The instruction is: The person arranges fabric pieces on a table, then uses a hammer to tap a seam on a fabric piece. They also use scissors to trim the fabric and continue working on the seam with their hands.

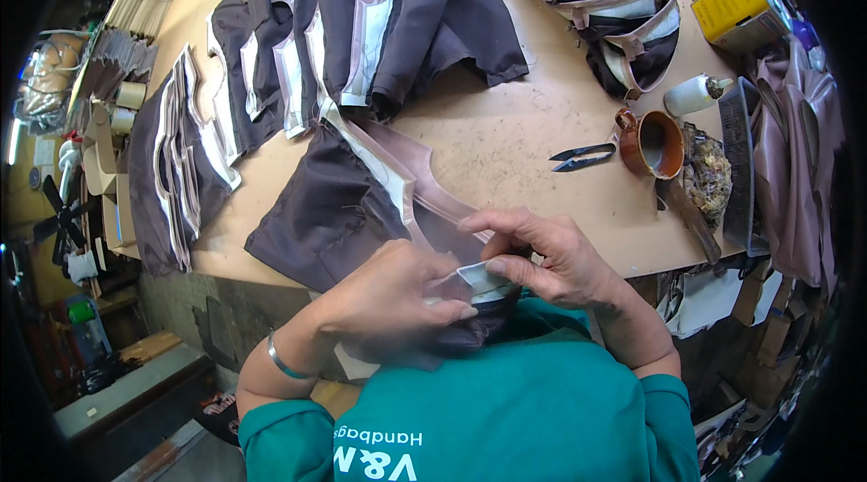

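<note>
A dark brown fabric piece [316, 202], edged with mauve material and a pale strip, lies over the table's front edge and reaches my body. Close to my chest, my left hand [393, 288] pinches its near end, thumb along the fold; that hand is slightly blurred. My right hand [560, 256] grips the pale-lined edge [483, 279] of the same piece between thumb and fingers. Both hands are closed on it, a short way apart. Part of the fabric is hidden under my left hand and against my green shirt.
More dark fabric pieces [442, 21] cover the far left of the tabletop [542, 112], with another pile [623, 3] at the far right. Thread snips [582, 158], a brown mug [650, 143], a white bottle [694, 95] and a yellow can [736, 8] stand or lie on the right.
</note>
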A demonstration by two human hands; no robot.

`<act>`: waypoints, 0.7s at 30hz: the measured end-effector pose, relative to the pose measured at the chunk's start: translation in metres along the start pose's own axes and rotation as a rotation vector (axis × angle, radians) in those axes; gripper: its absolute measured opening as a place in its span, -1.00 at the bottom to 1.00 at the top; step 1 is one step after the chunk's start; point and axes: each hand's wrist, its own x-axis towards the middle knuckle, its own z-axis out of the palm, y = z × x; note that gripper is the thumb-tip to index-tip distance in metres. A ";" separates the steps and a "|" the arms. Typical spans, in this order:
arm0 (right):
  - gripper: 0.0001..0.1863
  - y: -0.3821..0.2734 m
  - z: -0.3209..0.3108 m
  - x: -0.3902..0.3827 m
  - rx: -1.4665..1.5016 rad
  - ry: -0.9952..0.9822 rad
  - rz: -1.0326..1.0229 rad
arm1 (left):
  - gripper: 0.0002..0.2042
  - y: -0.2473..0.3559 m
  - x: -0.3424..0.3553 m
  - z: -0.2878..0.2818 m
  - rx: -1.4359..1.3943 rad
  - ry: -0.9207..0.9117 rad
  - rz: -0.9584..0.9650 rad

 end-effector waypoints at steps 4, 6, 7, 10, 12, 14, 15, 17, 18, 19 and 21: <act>-0.55 0.000 -0.001 -0.001 0.003 -0.001 -0.010 | -0.76 0.002 0.002 -0.003 0.118 -0.006 -0.026; -0.54 0.001 -0.004 0.000 0.012 -0.010 -0.015 | -0.78 0.000 0.000 -0.001 -0.063 0.003 -0.079; -0.54 0.000 -0.005 0.000 -0.017 -0.019 -0.014 | -0.78 -0.001 -0.001 0.001 -0.154 0.007 -0.106; -0.55 0.000 -0.006 -0.001 -0.085 -0.025 0.012 | -0.84 0.000 -0.003 0.001 -0.221 0.083 -0.107; -0.59 -0.001 -0.007 -0.002 -0.110 -0.004 0.057 | -0.86 0.006 -0.005 -0.002 -0.197 0.170 -0.011; -0.64 -0.004 -0.007 -0.003 -0.114 0.017 0.076 | -0.87 0.009 -0.008 -0.005 -0.155 0.225 0.048; -0.66 -0.004 -0.007 -0.003 -0.116 0.026 0.085 | -0.87 0.009 -0.009 -0.005 -0.126 0.237 0.059; -0.70 -0.003 -0.006 -0.003 -0.061 0.042 0.006 | -0.86 0.010 -0.011 -0.005 -0.065 0.256 0.056; -0.72 -0.002 -0.006 -0.002 -0.034 0.050 -0.032 | -0.86 0.011 -0.011 -0.004 -0.034 0.264 0.042; -0.73 -0.002 -0.004 -0.001 -0.047 0.045 -0.047 | -0.86 0.012 -0.012 -0.004 -0.002 0.271 0.029; -0.75 -0.003 0.000 0.001 -0.077 0.035 -0.078 | -0.85 0.005 -0.012 0.000 0.007 0.296 0.103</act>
